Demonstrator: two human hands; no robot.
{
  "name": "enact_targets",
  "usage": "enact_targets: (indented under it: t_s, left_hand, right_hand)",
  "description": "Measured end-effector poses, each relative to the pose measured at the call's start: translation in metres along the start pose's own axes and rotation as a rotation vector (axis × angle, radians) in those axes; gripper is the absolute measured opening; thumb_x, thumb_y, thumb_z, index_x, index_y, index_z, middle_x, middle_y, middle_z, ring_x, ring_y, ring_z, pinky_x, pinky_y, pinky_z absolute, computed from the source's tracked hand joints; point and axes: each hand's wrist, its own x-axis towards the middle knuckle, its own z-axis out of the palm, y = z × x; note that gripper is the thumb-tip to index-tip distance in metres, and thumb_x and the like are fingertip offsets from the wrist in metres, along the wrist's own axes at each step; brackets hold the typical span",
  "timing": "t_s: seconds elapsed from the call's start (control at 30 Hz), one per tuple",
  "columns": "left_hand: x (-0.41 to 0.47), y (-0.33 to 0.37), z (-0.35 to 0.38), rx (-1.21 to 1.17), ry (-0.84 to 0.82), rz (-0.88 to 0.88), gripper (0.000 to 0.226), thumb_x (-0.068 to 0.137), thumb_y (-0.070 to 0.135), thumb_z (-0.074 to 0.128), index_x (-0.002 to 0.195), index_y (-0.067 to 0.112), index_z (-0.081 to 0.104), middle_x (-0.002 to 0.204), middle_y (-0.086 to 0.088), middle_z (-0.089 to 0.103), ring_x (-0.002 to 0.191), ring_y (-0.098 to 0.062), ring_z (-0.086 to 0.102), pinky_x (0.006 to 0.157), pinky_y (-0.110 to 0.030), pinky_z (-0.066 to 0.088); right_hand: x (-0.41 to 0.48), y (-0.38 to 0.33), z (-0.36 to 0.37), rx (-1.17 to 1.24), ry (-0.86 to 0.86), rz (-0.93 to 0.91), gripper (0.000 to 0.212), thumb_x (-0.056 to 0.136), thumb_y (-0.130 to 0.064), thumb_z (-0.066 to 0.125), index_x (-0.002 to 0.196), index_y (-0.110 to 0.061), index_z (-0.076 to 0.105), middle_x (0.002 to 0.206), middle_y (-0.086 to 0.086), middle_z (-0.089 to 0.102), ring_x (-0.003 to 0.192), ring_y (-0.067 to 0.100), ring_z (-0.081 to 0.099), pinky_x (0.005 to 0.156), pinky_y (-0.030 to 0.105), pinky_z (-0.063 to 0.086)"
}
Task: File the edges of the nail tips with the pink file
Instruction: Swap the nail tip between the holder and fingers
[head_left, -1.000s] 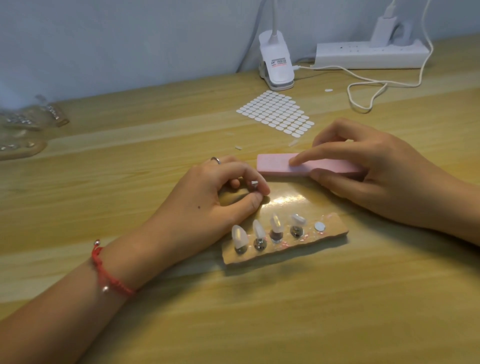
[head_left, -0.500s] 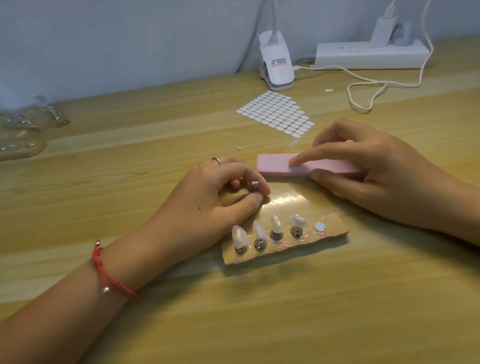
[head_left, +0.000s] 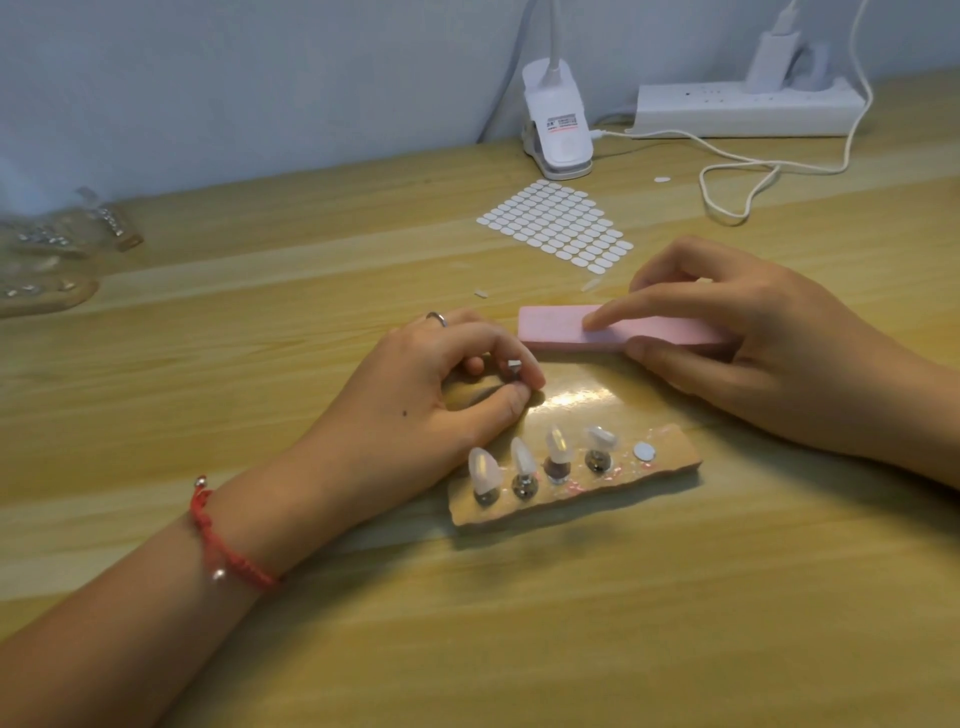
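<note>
In the head view, the right hand (head_left: 753, 353) grasps the rectangular pink file block (head_left: 566, 328), with the index finger laid flat along its top face, the thumb pressed against its near edge and the other fingers curled behind it. The block lies low over the pale wooden table (head_left: 571, 623), just beyond the holder, and I cannot tell whether it rests on the wood or is lifted a little. The left hand (head_left: 431, 400) is curled, thumb and forefinger pinching a small silver metal piece (head_left: 514, 368) near the file's left end; whether a nail tip sits on that piece is hidden by the fingers. Just in front of both hands lies a tan, rough-edged holder strip (head_left: 670, 465) carrying four translucent white nail tips (head_left: 483, 467) on round metal stands, and a bare white round pad (head_left: 644, 451) at its right end. The file touches none of these tips. By my reading, the filing has barely got under way: tool and one piece are in hand but apart, and the four mounted tips show no sign I can make out of being worked, so nearly all the edges seem left to do. Further back are a sheet of white oval adhesive tabs (head_left: 556, 223), a white clip lamp base (head_left: 558, 130) and a white power strip (head_left: 743, 109).
</note>
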Motion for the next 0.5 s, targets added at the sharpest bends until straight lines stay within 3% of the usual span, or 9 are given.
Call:
enact_targets:
  t_s: [0.5]
  left_hand:
    - [-0.0005,0.0023,-0.0002,-0.006,-0.005,-0.007,0.008,0.079,0.026,0.063,0.083,0.029,0.069,0.088,0.012,0.063,0.083,-0.013,0.055,0.079,-0.031,0.047]
  right_hand:
    - [-0.0002,0.0001,0.0002,0.003,0.004,0.001,0.029,0.089,-0.032,0.055,0.114,-0.033,0.071,0.104,-0.005,0.055,0.095,0.011,0.054,0.077,0.033,0.044]
